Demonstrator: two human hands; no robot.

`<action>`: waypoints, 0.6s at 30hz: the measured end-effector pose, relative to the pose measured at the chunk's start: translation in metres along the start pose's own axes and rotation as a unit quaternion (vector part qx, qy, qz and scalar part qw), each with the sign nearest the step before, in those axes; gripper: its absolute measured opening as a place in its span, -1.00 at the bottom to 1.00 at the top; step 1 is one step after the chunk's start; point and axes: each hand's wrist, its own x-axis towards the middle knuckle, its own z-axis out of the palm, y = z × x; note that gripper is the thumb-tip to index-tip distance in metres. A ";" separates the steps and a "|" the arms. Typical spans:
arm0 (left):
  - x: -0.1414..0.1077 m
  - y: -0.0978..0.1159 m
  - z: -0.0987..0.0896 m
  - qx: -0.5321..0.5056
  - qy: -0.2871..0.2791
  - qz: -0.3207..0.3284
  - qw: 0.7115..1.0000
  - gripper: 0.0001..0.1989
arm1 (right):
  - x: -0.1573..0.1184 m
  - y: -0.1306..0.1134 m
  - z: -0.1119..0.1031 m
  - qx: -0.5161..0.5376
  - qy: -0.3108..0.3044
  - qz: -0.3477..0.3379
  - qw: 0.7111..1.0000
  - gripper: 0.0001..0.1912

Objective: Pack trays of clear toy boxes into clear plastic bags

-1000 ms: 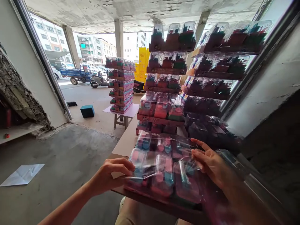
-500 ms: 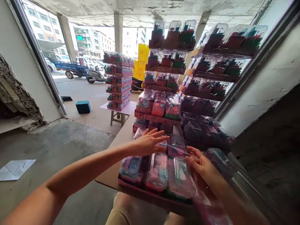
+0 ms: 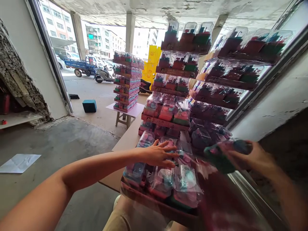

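My left hand (image 3: 160, 154) lies palm down over the clear-lidded plastic boxes (image 3: 161, 181), fingers spread, with nothing gripped. Those boxes have pink, teal and green contents and sit in rows in a shallow reddish tray (image 3: 144, 197) in front of my knees. Loose clear film (image 3: 192, 184) hangs over the tray's near right box. Off to the right, my right hand (image 3: 257, 158) is closed around a blurred green and clear object (image 3: 221, 157), much like one of the boxes. Motion blur hides its details.
Tall stacks of filled trays (image 3: 176, 69) stand behind the tray, with more trays (image 3: 240, 73) along the right wall. Another stack (image 3: 127, 81) rests on a stool-like stand. A blue box (image 3: 89, 106) and a white sheet (image 3: 20, 163) lie on the floor.
My right hand has moved right and up from the tray's edge and now holds the green and clear object. My left hand stays over the boxes. The view has shifted slightly.
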 end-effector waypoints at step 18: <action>-0.008 0.013 -0.003 0.035 0.019 0.051 0.998 -0.51 | 0.002 -0.157 -0.003 0.197 -0.287 -0.292 0.891 -0.15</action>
